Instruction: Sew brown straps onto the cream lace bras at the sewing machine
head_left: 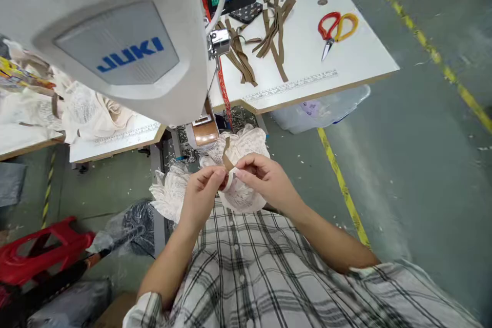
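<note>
**Pinch Control for Small Soft Parts**

We hold the work in front of our shirt (240,261), just below the machine (184,77). Our left hand (205,187) is closed in a narrow pinch at the edge of the lace (249,197). Our right hand (269,179) has thumb and forefinger together on the lower end of the brown strip (227,160); we cannot tell whether this pinch also takes in the lace.

For good control, we should set the fingertips close to the meeting point, lay the strip flat without twist, and leave the lace slack, since it will probably stretch. We should square the edges before firming either grip.

Materials: the lace is cream, patterned and gathered in soft, rounded folds. A smooth, pale band (229,182) curves between the hands. The strip is narrow and flat, its free end upward. Loose strips (281,36) lie crossed on the white table (361,56), beside metal-bladed scissors (332,37) with red and yellow loops.
</note>
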Tool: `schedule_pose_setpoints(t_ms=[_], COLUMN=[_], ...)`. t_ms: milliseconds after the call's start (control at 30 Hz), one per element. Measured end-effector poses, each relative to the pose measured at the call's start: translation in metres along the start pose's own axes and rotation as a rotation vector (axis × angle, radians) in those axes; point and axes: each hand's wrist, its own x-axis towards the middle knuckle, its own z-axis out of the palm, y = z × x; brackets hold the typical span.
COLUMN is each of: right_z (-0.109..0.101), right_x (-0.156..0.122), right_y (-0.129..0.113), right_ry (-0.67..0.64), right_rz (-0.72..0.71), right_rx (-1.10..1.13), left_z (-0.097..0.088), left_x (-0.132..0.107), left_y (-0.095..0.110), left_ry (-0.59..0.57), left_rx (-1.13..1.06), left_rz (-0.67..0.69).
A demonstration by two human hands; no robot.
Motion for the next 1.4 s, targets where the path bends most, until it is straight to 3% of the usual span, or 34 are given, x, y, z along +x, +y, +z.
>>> schedule_pose_setpoints(t_ms=[233, 400, 500, 600, 800, 1133, 1267, 1400], right_z=[0.003, 0.004, 0.004, 0.006, 0.010, 0.014, 0.017, 0.019], right_x=[0.003, 0.003, 0.003, 0.004, 0.006, 0.011, 0.011, 0.008], right_y=[0.001, 0.001, 0.001, 0.001, 0.005, 0.009, 0.014, 0.019], right_ry=[-0.001, 0.011, 0.008, 0.003, -0.031, -0.091, -0.052, -0.058], right_rz=[0.018, 0.053, 0.074, 0.085, 0.112, 0.164, 0.137, 0.168], right_rx=[0.000, 0.046, 0.060, 0.068, 0.123, 0.079, 0.157, 0.219], left_z=[-0.002, -0.004, -0.004, -0.004, -0.002, -0.005, -0.007, -0.008], left_x=[0.000, 0.001, -0.001, -0.002, -0.001, -0.001, 0.001, 0.002], left_y=[-0.002, 0.000, 0.002, 0.003, -0.001, -0.007, -0.009, -0.008], left_ry=[-0.001, 0.087, 0.076, 0.047, 0.110, 0.104, 0.187, 0.166], left_rx=[0.004, 0.182, 0.262, 0.258, 0.276, 0.322, 0.225, 0.140], left_rz=[0.011, 0.084, 0.115, 0.131, 0.194, 0.169, 0.134, 0.098])
